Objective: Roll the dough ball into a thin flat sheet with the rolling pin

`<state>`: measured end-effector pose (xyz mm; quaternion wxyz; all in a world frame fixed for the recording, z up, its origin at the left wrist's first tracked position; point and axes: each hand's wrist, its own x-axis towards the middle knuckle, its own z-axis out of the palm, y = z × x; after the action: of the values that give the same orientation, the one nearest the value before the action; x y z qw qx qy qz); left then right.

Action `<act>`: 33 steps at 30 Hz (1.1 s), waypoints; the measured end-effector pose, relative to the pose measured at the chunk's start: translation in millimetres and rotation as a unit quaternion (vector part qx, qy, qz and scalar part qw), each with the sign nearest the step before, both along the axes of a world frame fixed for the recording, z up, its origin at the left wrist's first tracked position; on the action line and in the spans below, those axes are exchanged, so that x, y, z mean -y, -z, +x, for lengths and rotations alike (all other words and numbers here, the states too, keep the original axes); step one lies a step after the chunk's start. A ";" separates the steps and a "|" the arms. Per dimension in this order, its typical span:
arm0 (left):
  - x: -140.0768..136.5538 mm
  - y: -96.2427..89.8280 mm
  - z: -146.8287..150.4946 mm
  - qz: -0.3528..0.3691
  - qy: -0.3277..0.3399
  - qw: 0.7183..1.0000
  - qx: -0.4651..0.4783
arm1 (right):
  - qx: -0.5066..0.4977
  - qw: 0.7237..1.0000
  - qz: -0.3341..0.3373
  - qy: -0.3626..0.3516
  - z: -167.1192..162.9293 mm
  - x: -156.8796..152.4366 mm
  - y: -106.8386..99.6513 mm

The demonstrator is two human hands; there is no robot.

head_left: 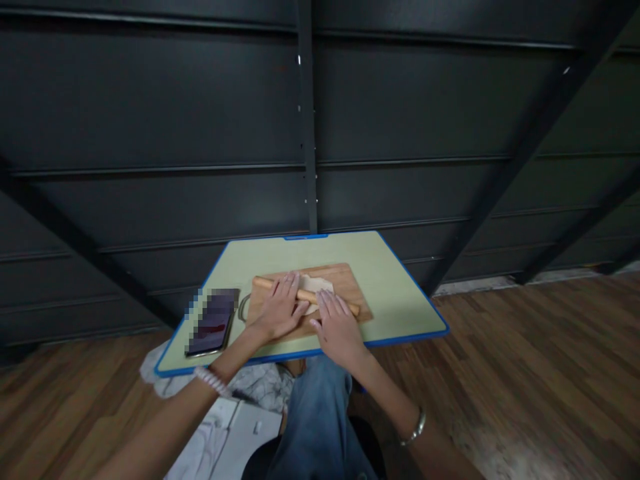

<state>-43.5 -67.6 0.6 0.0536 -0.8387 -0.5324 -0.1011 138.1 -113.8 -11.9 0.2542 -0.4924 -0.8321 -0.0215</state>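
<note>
At the pale green, blue-edged table (pixel 400 310), a person works with both hands on a wooden rolling pin (pixel 307 296). Pin lies aslant over a thin pale sheet, probably dough (pixel 319 285), on a wooden board (pixel 357 290). Left hand (pixel 283 308): fingers extended across the pin, thumb spread. Right hand (pixel 341 327): likewise flat on top, nearer the pin's right end; neither seems curled round it.

Risks (judged): unequal pressure from the two palms could thin one side of the sheet; a tacky surface could cling to the pin and tear. A hard push could shift the board; sliding left, its loop (pixel 243 308) might nudge the phone (pixel 213 328) beside it.

Containers: one white boxlike item (pixel 260 425) below the table; whether it holds anything, cannot tell.
</note>
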 end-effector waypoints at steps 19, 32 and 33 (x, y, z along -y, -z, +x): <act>-78.5 -11.2 50.7 -0.091 -0.031 0.995 -0.034 | 0.029 0.999 -0.022 0.030 21.8 -48.7 -1.3; -147.7 -10.6 81.4 -0.152 -0.121 0.980 0.049 | 0.055 0.995 -0.076 -0.019 58.4 -140.4 -0.3; -148.0 -11.3 82.9 -0.149 -0.131 0.979 0.050 | 0.066 0.995 -0.074 -0.023 59.4 -144.2 0.7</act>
<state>39.4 80.5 11.9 -0.0859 -0.7539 -0.6490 -0.0549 197.5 30.5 -12.7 0.1624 -0.4884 -0.8573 0.0132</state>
